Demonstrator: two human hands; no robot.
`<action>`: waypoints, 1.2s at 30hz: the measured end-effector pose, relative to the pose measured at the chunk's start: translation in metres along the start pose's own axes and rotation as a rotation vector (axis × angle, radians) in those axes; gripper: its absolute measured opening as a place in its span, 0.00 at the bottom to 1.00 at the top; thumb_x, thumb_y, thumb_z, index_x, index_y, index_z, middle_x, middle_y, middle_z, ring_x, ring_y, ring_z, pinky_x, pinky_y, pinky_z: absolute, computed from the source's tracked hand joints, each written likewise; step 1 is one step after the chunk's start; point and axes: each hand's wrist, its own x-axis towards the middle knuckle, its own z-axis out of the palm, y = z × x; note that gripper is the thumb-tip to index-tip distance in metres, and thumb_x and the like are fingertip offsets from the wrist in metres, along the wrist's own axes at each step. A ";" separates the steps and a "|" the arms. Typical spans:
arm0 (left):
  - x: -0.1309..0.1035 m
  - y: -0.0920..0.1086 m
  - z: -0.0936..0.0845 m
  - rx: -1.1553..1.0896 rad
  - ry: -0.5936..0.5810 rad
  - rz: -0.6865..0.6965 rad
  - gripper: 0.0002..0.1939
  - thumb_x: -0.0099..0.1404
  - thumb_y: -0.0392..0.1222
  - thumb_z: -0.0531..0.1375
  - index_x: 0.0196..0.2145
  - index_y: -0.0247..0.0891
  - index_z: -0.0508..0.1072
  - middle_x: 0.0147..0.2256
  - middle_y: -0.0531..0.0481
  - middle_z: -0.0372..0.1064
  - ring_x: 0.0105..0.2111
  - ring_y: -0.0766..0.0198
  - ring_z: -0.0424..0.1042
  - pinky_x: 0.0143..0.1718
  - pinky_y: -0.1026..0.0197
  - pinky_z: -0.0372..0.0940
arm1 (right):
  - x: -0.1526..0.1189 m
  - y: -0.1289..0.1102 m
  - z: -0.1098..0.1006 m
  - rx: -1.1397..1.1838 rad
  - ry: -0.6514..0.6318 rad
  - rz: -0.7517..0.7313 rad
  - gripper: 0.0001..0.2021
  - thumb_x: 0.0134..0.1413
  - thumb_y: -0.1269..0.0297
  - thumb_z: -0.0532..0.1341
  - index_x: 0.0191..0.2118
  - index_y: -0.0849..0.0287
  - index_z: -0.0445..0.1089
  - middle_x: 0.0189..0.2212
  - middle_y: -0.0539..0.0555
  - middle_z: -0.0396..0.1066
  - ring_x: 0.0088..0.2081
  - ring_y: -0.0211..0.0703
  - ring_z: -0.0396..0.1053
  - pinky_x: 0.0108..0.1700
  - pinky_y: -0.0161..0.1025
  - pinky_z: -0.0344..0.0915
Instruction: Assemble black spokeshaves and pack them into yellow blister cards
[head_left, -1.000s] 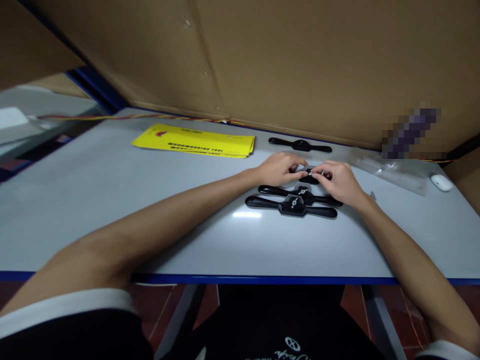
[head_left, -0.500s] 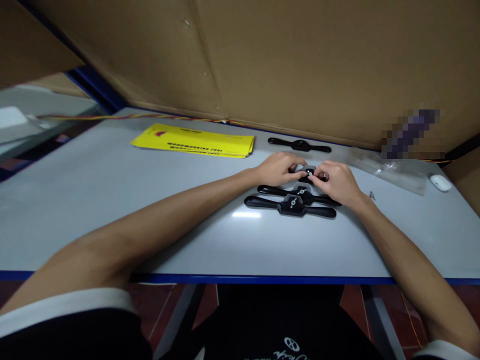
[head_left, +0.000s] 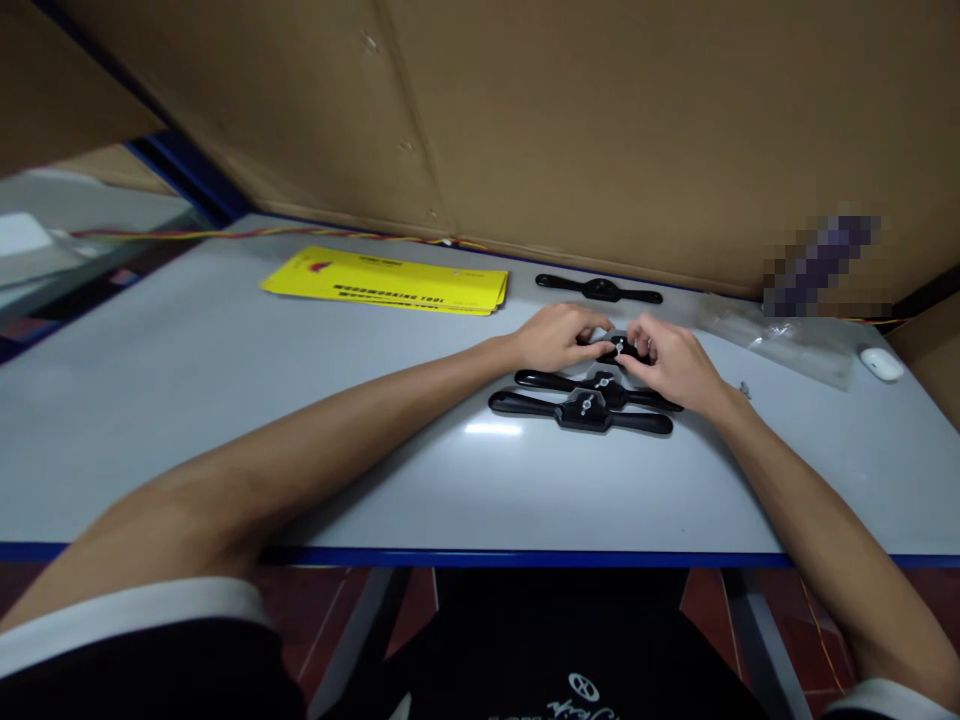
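So both forearms (head_left: 360, 430) angle inward from the lower corners, bare past the white cuffs, elbows bent. Left hand (head_left: 559, 338) is palm-down, fingers curled a bit with the thumb stuck out toward the right hand (head_left: 671, 362). That one's got its fingers bent and raised, thumb lower, with a small gap between thumb and fingers. Both wrists look pretty straight.

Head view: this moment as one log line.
left hand: holds black tool with silver screw | right hand: thumb near screw, fingers apart | front: two black two-handled tools | back: similar black tool, yellow printed cards
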 end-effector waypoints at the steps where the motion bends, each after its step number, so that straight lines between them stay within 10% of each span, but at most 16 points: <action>1: 0.000 0.000 0.000 -0.003 -0.001 0.004 0.23 0.73 0.57 0.55 0.47 0.36 0.80 0.29 0.49 0.71 0.30 0.60 0.66 0.33 0.60 0.54 | 0.000 0.000 0.000 0.003 -0.003 -0.016 0.08 0.61 0.64 0.65 0.46 0.55 0.73 0.31 0.49 0.70 0.30 0.41 0.63 0.36 0.39 0.58; 21: -0.001 -0.001 0.001 0.023 0.000 -0.008 0.28 0.73 0.58 0.52 0.52 0.35 0.80 0.31 0.47 0.73 0.33 0.57 0.70 0.35 0.58 0.57 | 0.000 -0.001 -0.001 -0.040 -0.012 -0.022 0.10 0.66 0.62 0.62 0.31 0.56 0.71 0.28 0.51 0.70 0.29 0.40 0.61 0.35 0.41 0.55; 36: -0.002 -0.003 0.001 0.016 -0.010 -0.017 0.27 0.72 0.58 0.54 0.51 0.35 0.81 0.30 0.48 0.72 0.32 0.58 0.68 0.35 0.60 0.56 | -0.001 -0.004 -0.003 0.002 -0.143 -0.102 0.10 0.64 0.65 0.59 0.42 0.54 0.80 0.30 0.51 0.73 0.33 0.43 0.66 0.40 0.41 0.59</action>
